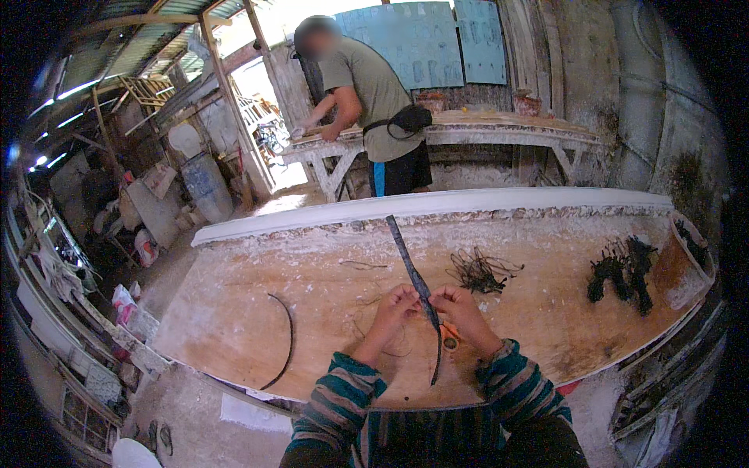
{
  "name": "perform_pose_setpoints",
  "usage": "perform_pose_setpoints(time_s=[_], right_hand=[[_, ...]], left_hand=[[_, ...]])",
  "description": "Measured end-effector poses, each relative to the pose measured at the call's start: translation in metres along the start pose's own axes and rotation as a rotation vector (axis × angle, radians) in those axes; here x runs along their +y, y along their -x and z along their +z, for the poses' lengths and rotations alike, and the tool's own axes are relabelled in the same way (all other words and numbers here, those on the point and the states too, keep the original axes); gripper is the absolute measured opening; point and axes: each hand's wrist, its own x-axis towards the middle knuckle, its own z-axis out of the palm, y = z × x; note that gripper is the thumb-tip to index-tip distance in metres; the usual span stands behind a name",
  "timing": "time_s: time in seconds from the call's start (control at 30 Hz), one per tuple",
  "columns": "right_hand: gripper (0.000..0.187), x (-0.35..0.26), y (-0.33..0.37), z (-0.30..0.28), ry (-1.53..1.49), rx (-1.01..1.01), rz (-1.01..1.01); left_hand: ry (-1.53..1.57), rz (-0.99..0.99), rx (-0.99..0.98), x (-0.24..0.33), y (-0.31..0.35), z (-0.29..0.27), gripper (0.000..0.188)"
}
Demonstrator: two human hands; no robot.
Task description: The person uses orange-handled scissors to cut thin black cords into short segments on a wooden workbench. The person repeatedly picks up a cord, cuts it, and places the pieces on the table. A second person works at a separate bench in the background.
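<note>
Over the near middle of the wooden tabletop (234, 312), a long dark strip (407, 253) runs up and away from me. Its far part is wider and grey-black; the near end narrows into a thin, slightly curved tail. My left hand (396, 310) pinches it midway from the left side. Opposite, my right hand (462, 312) has its fingertips closed on the same stretch. Just under the right hand lie orange-handled scissors (449, 338), partly hidden. A tangle of thin dark cords (484, 273) rests farther right. To the left lies a curved thin black strip (292, 335).
Black fibre-like bundles (624, 269) lie at the right beside a stained bucket (680, 261). A white raised edge (437, 207) borders the table's far side. Beyond it a person (367, 93) leans over another workbench (499, 134). Containers and timber crowd the left.
</note>
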Motion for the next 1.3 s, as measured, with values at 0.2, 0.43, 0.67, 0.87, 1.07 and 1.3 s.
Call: perform_pose_setpoints(time_s=[0.2,0.43,0.67,0.87,1.07,1.3], right_hand=[[0.011,-0.003,0.001,0.0,0.024,-0.05,-0.049],[0.009,-0.004,0.003,0.004,0.254,0.072,-0.184],[0.009,0.007,0.0,0.001,0.261,0.096,-0.223],[0.013,-0.007,0.003,0.005,0.108,0.085,-0.116],[0.019,0.005,-0.004,-0.005,0.14,0.061,-0.126],[0.017,-0.002,0.0,-0.002,0.218,-0.025,-0.099]], left_hand=[[0.143,-0.039,0.011,-0.003,0.0,0.0,0.012],[-0.286,0.056,-0.069,0.006,0.006,0.014,0.02],[-0.143,-0.037,-0.08,0.007,0.005,0.008,0.017],[-0.087,-0.07,-0.11,0.008,0.004,0.003,0.01],[0.043,-0.084,-0.093,0.006,0.003,0.004,0.011],[0.019,-0.007,-0.041,0.014,0.003,0.0,0.013]])
